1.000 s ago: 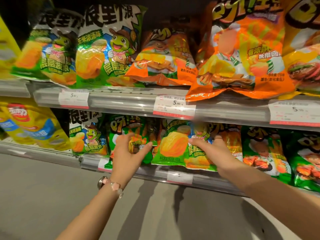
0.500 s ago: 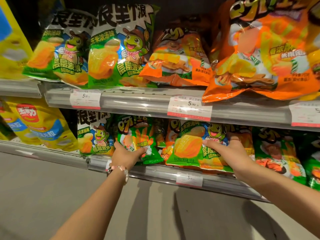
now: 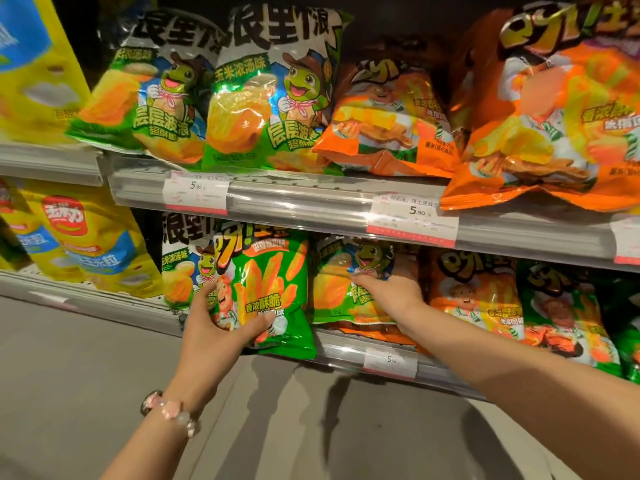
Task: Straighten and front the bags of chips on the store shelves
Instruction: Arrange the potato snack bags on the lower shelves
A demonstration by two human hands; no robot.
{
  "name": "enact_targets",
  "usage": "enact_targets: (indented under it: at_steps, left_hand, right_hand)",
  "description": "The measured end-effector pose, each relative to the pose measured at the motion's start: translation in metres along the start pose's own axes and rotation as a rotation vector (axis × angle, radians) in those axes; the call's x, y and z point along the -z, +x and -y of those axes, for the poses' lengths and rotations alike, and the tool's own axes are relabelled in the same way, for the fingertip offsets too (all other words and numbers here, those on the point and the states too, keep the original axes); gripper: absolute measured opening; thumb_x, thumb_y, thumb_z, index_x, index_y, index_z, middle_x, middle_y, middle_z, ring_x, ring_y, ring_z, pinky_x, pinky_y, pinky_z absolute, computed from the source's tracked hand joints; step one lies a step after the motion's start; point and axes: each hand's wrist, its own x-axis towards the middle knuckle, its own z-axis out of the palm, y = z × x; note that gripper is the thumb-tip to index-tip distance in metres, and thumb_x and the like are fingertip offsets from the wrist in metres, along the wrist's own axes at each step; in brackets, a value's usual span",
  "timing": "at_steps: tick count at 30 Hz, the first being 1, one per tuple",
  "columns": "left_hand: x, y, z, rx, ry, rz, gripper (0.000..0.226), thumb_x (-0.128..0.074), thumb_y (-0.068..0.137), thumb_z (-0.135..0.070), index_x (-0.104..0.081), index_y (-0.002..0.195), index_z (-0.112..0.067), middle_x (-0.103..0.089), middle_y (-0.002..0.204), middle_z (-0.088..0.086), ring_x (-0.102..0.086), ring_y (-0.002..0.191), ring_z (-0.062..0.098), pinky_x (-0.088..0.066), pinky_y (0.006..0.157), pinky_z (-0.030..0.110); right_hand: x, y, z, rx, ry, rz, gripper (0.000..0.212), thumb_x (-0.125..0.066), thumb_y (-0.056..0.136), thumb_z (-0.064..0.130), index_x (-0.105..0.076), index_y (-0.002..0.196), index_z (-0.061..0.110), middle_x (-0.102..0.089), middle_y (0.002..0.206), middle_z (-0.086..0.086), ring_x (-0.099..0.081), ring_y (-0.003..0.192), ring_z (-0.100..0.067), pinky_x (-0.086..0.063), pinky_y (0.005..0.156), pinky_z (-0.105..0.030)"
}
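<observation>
Lower shelf point(image 3: 346, 351), mid-job | your left hand point(image 3: 214, 327) grips the green fries bag point(image 3: 273, 289), pulled past the shelf lip | your right hand point(image 3: 391, 292) lies flat on the frog bag point(image 3: 339, 292) beside it | bags right of your hands lean, unfronted.

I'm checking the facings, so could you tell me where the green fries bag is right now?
The green fries bag is on the lower shelf, left of centre, gripped by the left hand, between two turtle bags.
</observation>
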Motion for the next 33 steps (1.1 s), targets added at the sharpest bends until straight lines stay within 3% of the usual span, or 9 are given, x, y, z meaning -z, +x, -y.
enact_targets:
  at_steps: [5,10,14,17,22,25,28,31,33]
  left_hand:
    - [0.013,0.0,0.001,-0.048,0.035,-0.057,0.093,-0.089,0.044,-0.035,-0.043,0.124,-0.031,-0.065,0.103,-0.009,-0.068,0.08,0.003,-0.056,0.08,0.042]
    - [0.019,0.011,0.003,-0.067,0.046,-0.085,0.105,-0.088,0.041,-0.041,-0.041,0.133,-0.025,-0.064,0.113,0.0,-0.066,0.096,0.021,-0.052,0.088,0.05]
    - [0.016,0.018,0.004,-0.078,0.069,-0.076,0.105,-0.087,0.038,-0.046,-0.041,0.131,-0.027,-0.063,0.113,0.0,-0.065,0.095,0.022,-0.053,0.087,0.05]
    - [0.012,0.019,0.005,-0.1,0.094,-0.072,0.103,-0.087,0.037,-0.049,-0.041,0.128,-0.031,-0.061,0.112,-0.003,-0.064,0.093,0.016,-0.054,0.084,0.045]
    - [-0.007,0.015,0.004,-0.128,0.099,-0.058,0.112,-0.093,0.035,-0.053,-0.041,0.131,-0.03,-0.058,0.121,-0.001,-0.061,0.105,0.021,-0.05,0.092,0.047]
    - [-0.031,0.005,0.002,-0.131,0.067,-0.042,0.099,-0.086,0.039,-0.046,-0.043,0.127,-0.03,-0.061,0.11,-0.008,-0.063,0.098,0.013,-0.05,0.088,0.039]
    - [-0.057,-0.007,-0.007,-0.139,0.036,-0.012,0.1,-0.085,0.042,-0.046,-0.042,0.13,-0.026,-0.06,0.111,-0.009,-0.061,0.095,0.007,-0.049,0.089,0.038]
    - [-0.088,-0.025,-0.019,-0.163,0.024,0.041,0.101,-0.083,0.039,-0.05,-0.042,0.13,-0.031,-0.058,0.112,-0.015,-0.057,0.094,-0.007,-0.047,0.086,0.032]
    - [-0.112,-0.039,-0.027,-0.191,0.043,0.107,0.107,-0.088,0.035,-0.053,-0.041,0.13,-0.037,-0.058,0.111,-0.024,-0.058,0.095,-0.008,-0.048,0.085,0.031]
  right_hand:
    - [-0.043,0.014,0.02,-0.021,-0.065,0.094,0.075,-0.068,0.075,0.058,-0.045,0.13,0.012,-0.054,0.128,-0.013,-0.054,0.116,-0.03,-0.044,0.09,-0.029]
    - [-0.075,0.024,0.029,-0.021,-0.227,0.088,0.077,-0.062,0.079,0.059,-0.039,0.134,0.01,-0.045,0.137,-0.015,-0.049,0.122,-0.031,-0.044,0.091,-0.032]
    - [-0.085,0.026,0.028,-0.029,-0.376,0.03,0.076,-0.055,0.077,0.07,-0.049,0.126,0.014,-0.055,0.126,-0.01,-0.055,0.114,-0.028,-0.044,0.083,-0.031]
    - [-0.085,0.032,0.027,-0.091,-0.314,0.112,0.078,-0.055,0.077,0.07,-0.047,0.133,0.015,-0.051,0.133,-0.01,-0.05,0.122,-0.029,-0.042,0.096,-0.033]
    - [-0.07,0.033,0.033,-0.16,-0.221,0.261,0.082,-0.055,0.084,0.06,-0.032,0.144,0.01,-0.036,0.149,-0.012,-0.036,0.136,-0.028,-0.031,0.111,-0.034]
    - [-0.053,0.022,0.032,-0.118,-0.049,0.251,0.061,-0.05,0.091,0.048,-0.04,0.139,0.011,-0.043,0.144,-0.012,-0.043,0.131,-0.031,-0.037,0.107,-0.035]
    - [-0.025,-0.004,0.024,-0.052,0.185,0.174,0.053,-0.039,0.093,0.055,-0.048,0.13,0.018,-0.053,0.13,-0.015,-0.05,0.119,-0.032,-0.038,0.104,-0.039]
    - [0.015,-0.032,0.012,-0.013,0.341,0.207,0.051,-0.051,0.08,0.067,-0.051,0.108,0.024,-0.056,0.095,0.0,-0.05,0.097,-0.021,-0.04,0.094,-0.036]
    - [0.041,-0.043,-0.002,0.002,0.365,0.238,0.056,-0.07,0.074,0.057,-0.048,0.106,0.018,-0.057,0.097,0.007,-0.053,0.101,-0.019,-0.04,0.091,-0.032]
